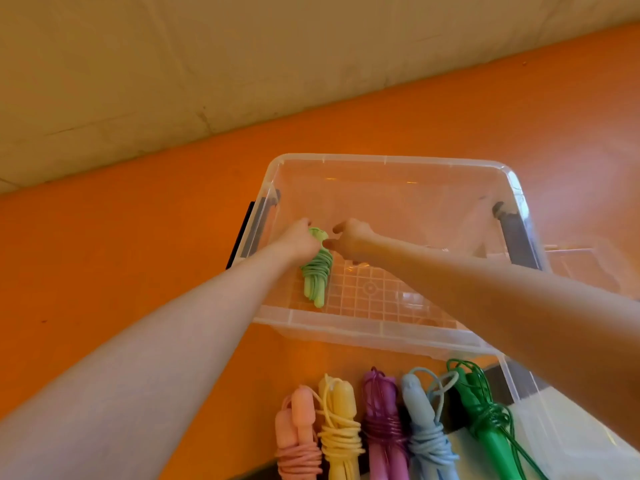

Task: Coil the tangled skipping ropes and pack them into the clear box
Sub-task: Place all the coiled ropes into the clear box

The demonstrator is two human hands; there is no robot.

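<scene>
Both my hands are down inside the clear box (381,327), at its left end. My left hand (299,240) rests over the top of the light green rope (317,275), fingers curled onto its upper end, though I cannot tell how firmly they clamp it since the hand itself covers the contact. My right hand (351,235) is just beside it, fingers bent loosely and closed on nothing that I can see.

The green bundle lies on the box floor with its long axis running from my left hand back toward me, handles pointing at the near wall. It sits directly under and nearer to my left hand, so letting go looks like that hand's job.

5 coiled ropes wait outside, near the front wall: pink (298,441), yellow (337,431), purple (381,427), blue (424,431) and dark green (481,410). Their lower ends are cut off by the frame. The dark green one trails a loose strand, so I judge it less tidy.
</scene>
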